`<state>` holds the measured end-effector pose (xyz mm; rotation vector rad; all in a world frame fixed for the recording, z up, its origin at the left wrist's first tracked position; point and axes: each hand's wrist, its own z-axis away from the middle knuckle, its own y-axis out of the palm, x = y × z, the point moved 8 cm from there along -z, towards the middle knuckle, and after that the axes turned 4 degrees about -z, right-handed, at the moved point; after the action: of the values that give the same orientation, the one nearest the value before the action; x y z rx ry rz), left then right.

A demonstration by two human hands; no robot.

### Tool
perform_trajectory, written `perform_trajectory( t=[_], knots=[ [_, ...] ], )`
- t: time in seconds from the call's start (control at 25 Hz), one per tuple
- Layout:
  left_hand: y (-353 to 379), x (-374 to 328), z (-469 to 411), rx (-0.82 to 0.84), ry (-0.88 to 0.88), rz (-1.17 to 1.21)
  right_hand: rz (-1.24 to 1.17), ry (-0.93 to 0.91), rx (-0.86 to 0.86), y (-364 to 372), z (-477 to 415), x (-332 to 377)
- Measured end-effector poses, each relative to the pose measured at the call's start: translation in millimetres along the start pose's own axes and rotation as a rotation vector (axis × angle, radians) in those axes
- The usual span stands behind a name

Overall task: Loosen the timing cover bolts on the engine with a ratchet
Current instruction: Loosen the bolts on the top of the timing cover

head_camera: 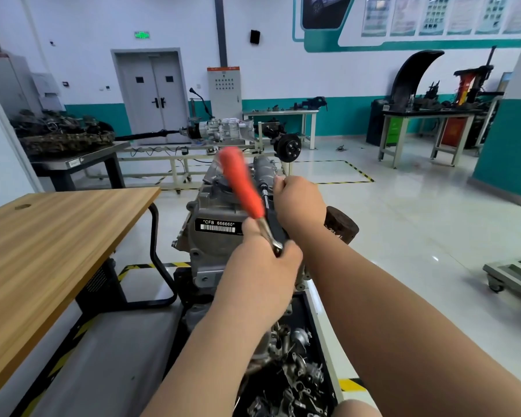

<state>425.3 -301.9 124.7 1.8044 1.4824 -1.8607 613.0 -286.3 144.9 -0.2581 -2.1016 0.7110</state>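
Over engine (211,212): L hand (262,272) clamps ratchet (241,185) head; R hand (300,206) curled, grip unclear.

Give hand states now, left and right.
Left hand: grips the orange-handled steel ratchet near its head.
Right hand: fingers curled; whether it holds anything cannot be told.

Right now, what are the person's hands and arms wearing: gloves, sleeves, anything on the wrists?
Nothing visible. The left hand and right hand are ungloved, with no rings or watch showing, and both forearms are bare to the frame's edge; no sleeve appears.
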Motion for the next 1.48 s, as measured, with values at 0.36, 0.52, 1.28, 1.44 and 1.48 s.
perform_trajectory(
  t=[0.36, 0.52, 1.28, 1.44, 1.48],
  knots=[
    [29, 21, 8, 0.078, -0.355, 1.05, 0.041, -0.004, -0.035, -2, -1, 0],
    [25, -3, 10, 0.297, -0.399, 1.882, 0.045, -0.001, -0.034, -1, -1, -3],
    [13, 11, -2, 0.088, -0.342, 1.301, 0.081, 0.009, -0.049, -3, -2, -1],
    [10, 3, -3, 0.185, -0.343, 1.577, 0.081, 0.006, -0.054, -2, -3, -2],
    [14, 4, -2, 0.197, -0.341, 1.438, 0.077, 0.008, -0.052, -2, -3, -2]
  ],
)
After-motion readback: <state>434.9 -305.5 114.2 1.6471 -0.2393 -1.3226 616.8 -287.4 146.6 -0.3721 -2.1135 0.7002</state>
